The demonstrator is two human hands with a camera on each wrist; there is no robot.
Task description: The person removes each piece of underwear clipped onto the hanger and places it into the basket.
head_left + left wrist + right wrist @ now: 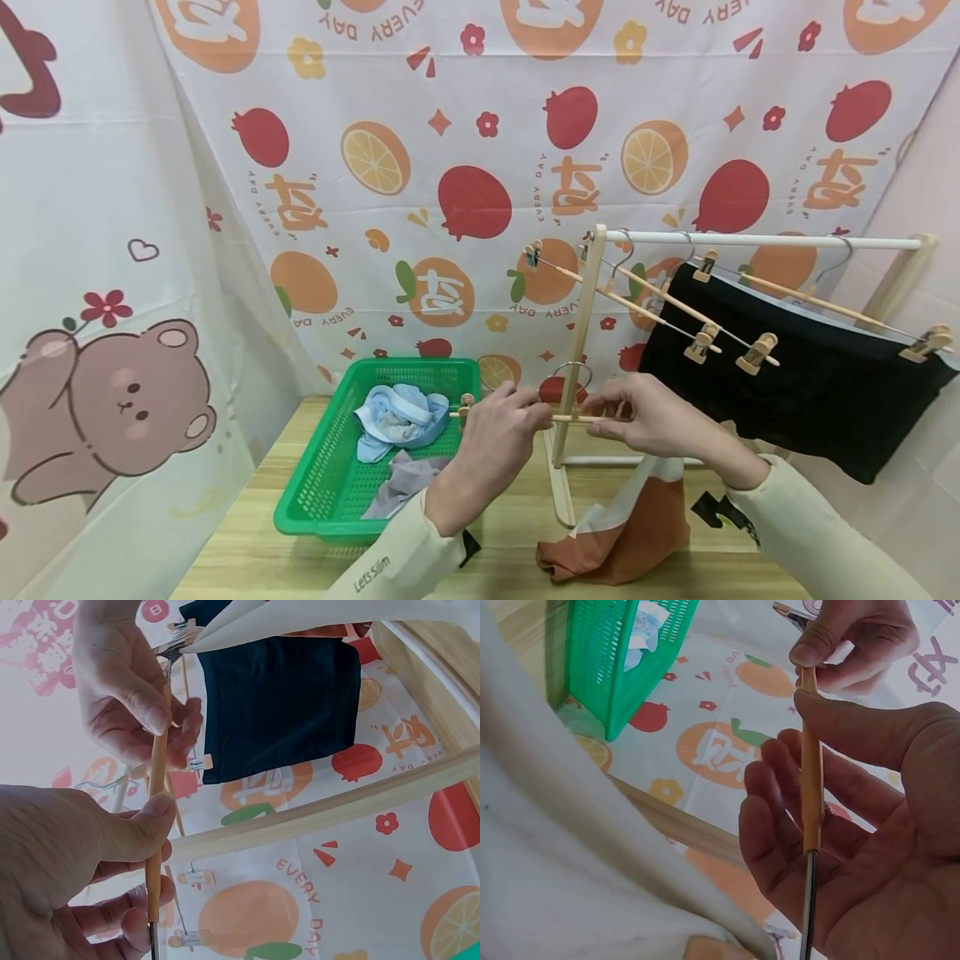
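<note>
Both hands hold a wooden clip hanger point(570, 418) crosswise in front of the rack; its metal hook stands up between them. The left hand point(491, 454) grips the bar with thumb and fingers, near the wooden clip point(467, 404) at the left end. Farther right, the right hand point(660, 425) has its thumb on the bar and fingers bent behind it, as the right wrist view shows. Below the right hand hangs a white and rust-brown garment point(648, 529), its lower part on the table. In the left wrist view its white cloth point(300, 619) meets the hanger's far end.
A wooden rack with a white rail point(757, 240) stands at right. It carries a black garment point(757, 367) on a clip hanger and bare clip hangers. At left, a green basket point(311, 454) holds light blue cloth point(401, 417) and greyish-purple cloth point(405, 483). Printed curtains point(465, 83) hang behind.
</note>
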